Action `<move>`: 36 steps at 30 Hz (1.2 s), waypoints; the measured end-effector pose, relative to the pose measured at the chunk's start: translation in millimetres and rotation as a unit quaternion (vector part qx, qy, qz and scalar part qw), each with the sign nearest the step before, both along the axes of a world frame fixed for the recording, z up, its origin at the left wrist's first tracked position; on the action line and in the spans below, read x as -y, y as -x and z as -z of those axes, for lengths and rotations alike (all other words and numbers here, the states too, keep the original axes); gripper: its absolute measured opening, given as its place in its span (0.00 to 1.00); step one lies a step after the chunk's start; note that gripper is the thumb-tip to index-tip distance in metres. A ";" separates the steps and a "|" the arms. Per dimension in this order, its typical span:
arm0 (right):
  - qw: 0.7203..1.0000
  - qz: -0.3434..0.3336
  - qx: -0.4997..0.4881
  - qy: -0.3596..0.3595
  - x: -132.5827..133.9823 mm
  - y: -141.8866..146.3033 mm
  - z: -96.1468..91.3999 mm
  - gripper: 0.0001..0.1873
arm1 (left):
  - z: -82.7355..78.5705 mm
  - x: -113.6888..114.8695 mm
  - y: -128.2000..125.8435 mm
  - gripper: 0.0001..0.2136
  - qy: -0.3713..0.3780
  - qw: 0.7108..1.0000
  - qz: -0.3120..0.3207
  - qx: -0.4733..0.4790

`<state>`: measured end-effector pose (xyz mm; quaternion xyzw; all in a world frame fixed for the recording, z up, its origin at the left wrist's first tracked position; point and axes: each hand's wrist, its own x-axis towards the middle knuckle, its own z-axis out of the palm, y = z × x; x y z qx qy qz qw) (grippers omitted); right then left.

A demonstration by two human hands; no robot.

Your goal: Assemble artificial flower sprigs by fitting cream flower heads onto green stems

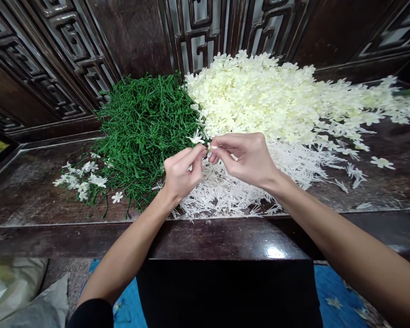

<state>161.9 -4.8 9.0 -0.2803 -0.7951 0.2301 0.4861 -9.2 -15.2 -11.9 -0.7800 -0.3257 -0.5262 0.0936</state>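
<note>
My left hand [180, 174] and my right hand [246, 157] meet above the middle of a dark wooden table [225, 237]. The left fingers pinch a small white artificial flower [196, 137]. The right fingertips are pinched right beside it, on a tiny piece I cannot make out. Under both hands lies a spread of thin white plastic pieces [225, 193]. A heap of green plastic stems [145, 127] sits to the left of the hands. Behind and to the right rises a large pile of cream-white flowers [276, 95].
A few finished green stems with white flowers [84, 177] lie at the left of the table. Loose flowers [381, 161] are scattered at the right. Carved dark wooden panels [71, 50] stand behind. A blue cloth [338, 296] and pale bags [17, 291] lie below the table edge.
</note>
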 end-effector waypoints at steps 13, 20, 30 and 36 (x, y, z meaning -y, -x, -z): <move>0.987 -0.055 -0.033 0.150 1.2 -2.5 -6.5 0.08 | 3.6 -4.7 5.1 0.10 -0.030 0.999 0.016 -0.029; 0.982 -0.006 -0.017 0.186 -6.0 -14.0 -17.3 0.08 | -3.1 -8.0 6.0 0.05 0.085 0.996 0.019 0.021; 0.987 -0.024 -0.022 0.160 -9.1 -20.0 -17.9 0.15 | 4.4 -15.3 9.3 0.03 0.182 0.974 0.087 0.102; 0.988 -0.063 0.008 0.141 -8.1 -16.0 -14.0 0.29 | 1.3 -13.1 9.1 0.03 0.172 0.980 0.079 0.067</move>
